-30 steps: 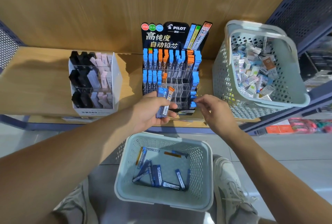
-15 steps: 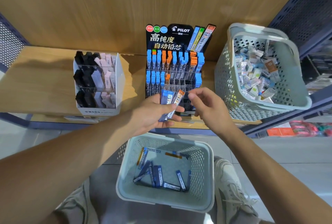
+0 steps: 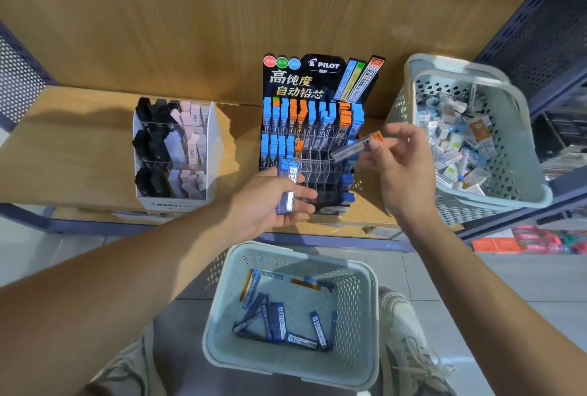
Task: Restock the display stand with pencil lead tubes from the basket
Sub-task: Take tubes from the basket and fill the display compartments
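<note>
Restocking is underway: the right hand (image 3: 406, 173) pinches an orange-capped tube (image 3: 352, 148) near the display stand's (image 3: 317, 78) right edge, the left hand (image 3: 270, 205) grips blue-capped tubes (image 3: 288, 187), and the next move probably means tipping it upright into a free slot.

Orange-capped lead tube (image 3: 355, 148) in the right hand (image 3: 403, 173): motion-blurred, label unreadable. Blue-capped lead tubes (image 3: 287, 187) in the left hand (image 3: 263, 205): count indeterminate. This hand covers lower front cells of the display stand (image 3: 320, 84). Shelf basket (image 3: 521, 141) contents: too small to identify.
</note>
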